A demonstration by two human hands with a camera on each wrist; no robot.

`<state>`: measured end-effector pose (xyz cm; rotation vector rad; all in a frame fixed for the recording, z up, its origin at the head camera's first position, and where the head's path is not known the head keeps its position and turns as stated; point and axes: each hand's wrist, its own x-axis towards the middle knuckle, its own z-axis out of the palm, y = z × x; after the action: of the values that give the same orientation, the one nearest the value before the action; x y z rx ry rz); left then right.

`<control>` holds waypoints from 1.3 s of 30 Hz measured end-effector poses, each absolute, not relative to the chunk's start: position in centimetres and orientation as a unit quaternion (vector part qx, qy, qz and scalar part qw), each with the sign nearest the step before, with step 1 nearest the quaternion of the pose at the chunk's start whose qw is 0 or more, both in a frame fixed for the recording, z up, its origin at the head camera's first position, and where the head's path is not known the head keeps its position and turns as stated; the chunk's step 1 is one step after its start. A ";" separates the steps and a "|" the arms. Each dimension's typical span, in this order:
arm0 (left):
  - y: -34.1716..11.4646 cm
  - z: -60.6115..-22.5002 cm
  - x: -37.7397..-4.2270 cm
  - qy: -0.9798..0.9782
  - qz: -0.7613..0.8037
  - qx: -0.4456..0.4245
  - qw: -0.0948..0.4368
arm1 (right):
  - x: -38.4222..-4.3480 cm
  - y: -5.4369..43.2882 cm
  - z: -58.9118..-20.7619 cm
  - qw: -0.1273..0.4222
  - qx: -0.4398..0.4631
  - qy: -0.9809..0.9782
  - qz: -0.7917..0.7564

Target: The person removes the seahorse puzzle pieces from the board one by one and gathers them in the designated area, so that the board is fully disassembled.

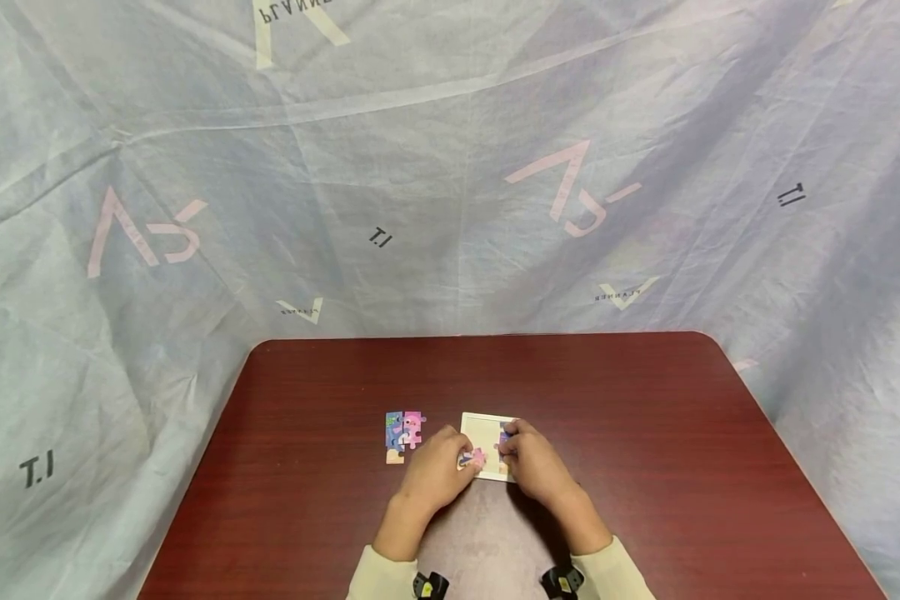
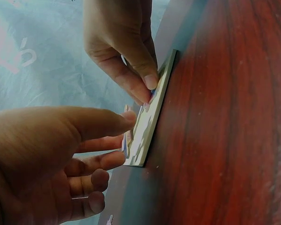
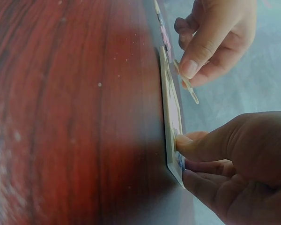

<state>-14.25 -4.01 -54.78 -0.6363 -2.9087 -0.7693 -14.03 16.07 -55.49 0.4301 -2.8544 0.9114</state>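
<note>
A shallow pale puzzle tray (image 1: 482, 431) lies flat on the table between both hands. My left hand (image 1: 433, 473) pinches a pink and blue jigsaw piece (image 1: 478, 458) between thumb and fingers over the tray's left side. In the right wrist view that piece (image 3: 191, 90) is tilted and raised above the tray. My right hand (image 1: 542, 463) has its thumb and fingers around a blue jigsaw piece (image 3: 179, 160) at the tray's right side. Purple-blue pieces (image 1: 503, 437) show there, partly hidden by the fingers.
Left of the tray, several joined blue and pink jigsaw pieces (image 1: 395, 429) lie on the dark red table (image 1: 315, 417). Printed grey cloth (image 1: 435, 208) hangs behind the table and along its sides.
</note>
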 end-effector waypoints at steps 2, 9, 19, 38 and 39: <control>-4.1 -54.7 -14.3 -0.945 -0.253 -0.206 0.035 | -14.0 16.1 -55.5 0.057 0.142 -0.941 0.301; -4.3 -54.5 -14.4 -0.943 -0.264 -0.199 0.031 | -14.0 16.0 -55.5 0.047 0.135 -0.941 0.307; -4.8 -54.5 -14.4 -0.942 -0.265 -0.199 0.056 | -14.1 16.0 -55.6 0.063 0.144 -0.940 0.301; -5.6 -54.5 -14.9 -0.940 -0.278 -0.190 0.059 | -14.0 16.0 -55.6 0.056 0.135 -0.940 0.307; -5.7 -54.5 -14.9 -0.940 -0.278 -0.189 0.059 | -14.0 16.0 -55.6 0.056 0.135 -0.941 0.307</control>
<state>-14.89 -5.72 -54.46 -0.5728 -2.8466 -0.8418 -14.03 16.02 -55.63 0.4081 -2.8530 0.9306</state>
